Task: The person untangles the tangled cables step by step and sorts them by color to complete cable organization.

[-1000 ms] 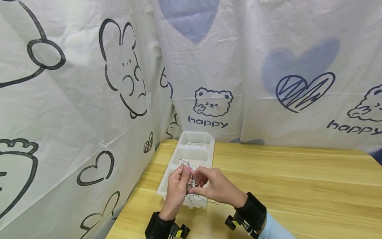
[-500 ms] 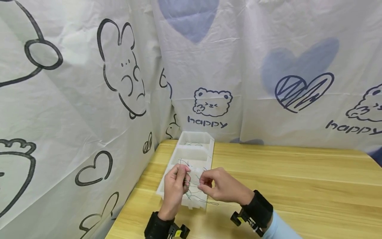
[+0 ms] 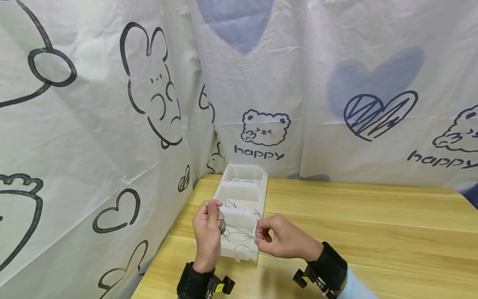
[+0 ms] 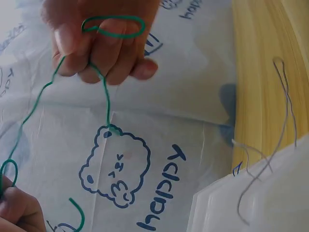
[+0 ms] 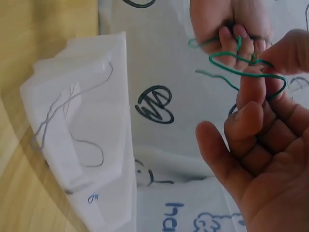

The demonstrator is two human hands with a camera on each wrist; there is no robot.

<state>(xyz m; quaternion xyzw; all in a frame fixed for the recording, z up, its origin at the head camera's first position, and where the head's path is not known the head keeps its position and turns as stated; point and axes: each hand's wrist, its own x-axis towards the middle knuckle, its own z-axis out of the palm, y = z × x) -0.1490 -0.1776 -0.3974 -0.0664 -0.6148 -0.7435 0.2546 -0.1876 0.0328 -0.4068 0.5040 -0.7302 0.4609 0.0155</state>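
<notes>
My left hand [image 3: 209, 232] is raised over the left side of a white divided bin [image 3: 242, 215]. It pinches a thin green wire [image 4: 36, 106] between thumb and fingers. Over the bin's right edge, my right hand [image 3: 281, 236] has its fingertips closed on green wire too. In the right wrist view, a bent green loop [image 5: 248, 74] sits between the thumb and a finger of this hand, with its other fingers loosely bent. Green strands leave the right hand [image 4: 104, 46] in the left wrist view. Whether the hands hold one wire or two, I cannot tell.
More thin wires lie in the bin's compartments, and a looped grey wire [image 5: 50, 116] hangs over its front edge. The bin stands on a wooden table [image 3: 354, 224]. A white printed curtain [image 3: 321, 145] borders the table at the back and left.
Both hands started close together over the bin and have drawn apart. The left hand moved left, the right hand right and slightly down. Green strands now show between them.
</notes>
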